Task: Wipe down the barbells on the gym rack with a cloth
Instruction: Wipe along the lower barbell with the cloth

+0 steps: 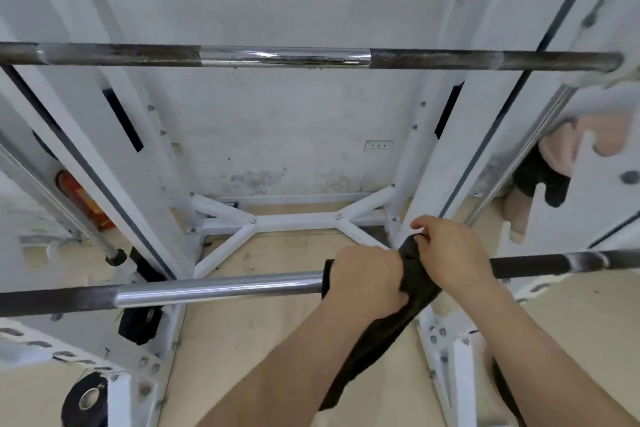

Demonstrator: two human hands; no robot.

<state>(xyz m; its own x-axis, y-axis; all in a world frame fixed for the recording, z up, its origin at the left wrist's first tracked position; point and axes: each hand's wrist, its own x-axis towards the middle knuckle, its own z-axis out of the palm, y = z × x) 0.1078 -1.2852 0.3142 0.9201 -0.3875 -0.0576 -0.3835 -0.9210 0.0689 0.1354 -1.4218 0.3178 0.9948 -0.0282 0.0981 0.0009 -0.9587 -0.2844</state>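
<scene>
Forearms reach in from the bottom edge to the black cloth (414, 284), which is draped over the lower barbell (214, 286) with its loose tail hanging toward the camera. The left hand (363, 282) has its grip closed round cloth and bar together, and the right hand (450, 253) pinches the bunched top of the cloth just beside it. Soft and light, the cloth will likely slide on the polished middle stretch (less so on the dark rough parts), so clamp it round the stiff, heavy bar; 1 upper barbell (284, 57) crosses the white rack (426, 149) well above.
</scene>
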